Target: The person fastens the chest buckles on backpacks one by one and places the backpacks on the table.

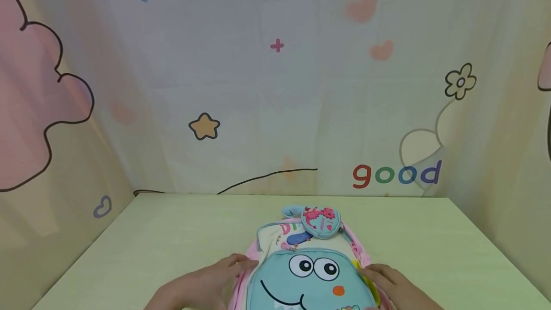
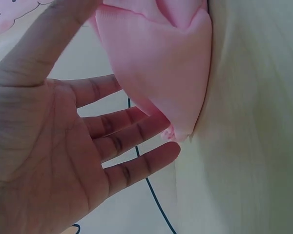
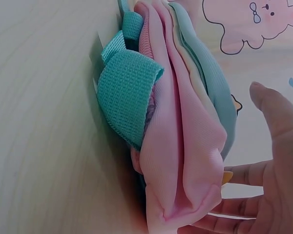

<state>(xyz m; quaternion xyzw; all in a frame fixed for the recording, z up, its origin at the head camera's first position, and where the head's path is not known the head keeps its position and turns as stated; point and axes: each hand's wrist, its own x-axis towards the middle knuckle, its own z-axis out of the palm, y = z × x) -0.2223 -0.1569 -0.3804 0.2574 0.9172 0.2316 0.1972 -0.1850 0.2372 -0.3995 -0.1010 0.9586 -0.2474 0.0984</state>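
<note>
A child's backpack [image 1: 275, 271] in pink, white and light blue lies on the table, a cartoon face with big eyes on its front pocket. A small round blue pouch [image 1: 320, 222] with a pink print sits at its top. My left hand [image 1: 211, 279] is at the backpack's left side; the left wrist view shows its fingers [image 2: 132, 136] spread and fairly straight against the pink fabric [image 2: 156, 63]. At the right side is my right hand [image 1: 393, 283], its fingers [image 3: 244, 207] extended behind the pink side panel [image 3: 185, 146]. The backpack's lower part is cut off in the head view.
The pale table [image 1: 172, 233] reaches back to a printed curtain [image 1: 241, 85] with hearts, a star and the word "good". Side curtains hang left and right. A teal webbing strap [image 3: 127, 92] loops out from the backpack beside the tabletop.
</note>
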